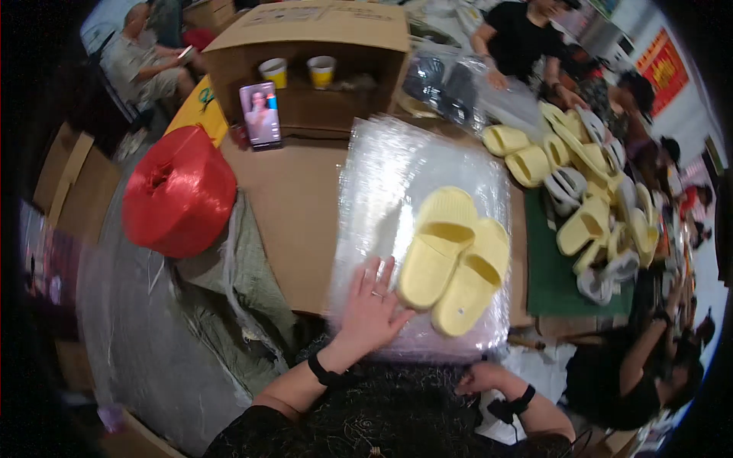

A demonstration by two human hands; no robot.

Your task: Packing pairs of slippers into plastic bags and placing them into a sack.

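Observation:
My left hand (372, 311) lies with fingers spread on a stack of clear plastic bags (374, 183). Its fingertips are close to a pair of pale yellow slide slippers. The left slipper (427, 271) and the right slipper (469, 294) rest side by side on the stack, slightly overlapping, toes pointing away from me. My right hand (479, 377) is close to my body at the front edge of the stack. Its fingers are curled in, and what they hold, if anything, is hidden.
A large roll of red plastic twine (179, 191) stands at left. Behind the stack, a cardboard box (305, 46) holds two paper cups (321, 71), with a phone (261, 116) propped before it. More slippers (584, 225) pile on a green surface at right. Co-workers (523, 38) sit nearby.

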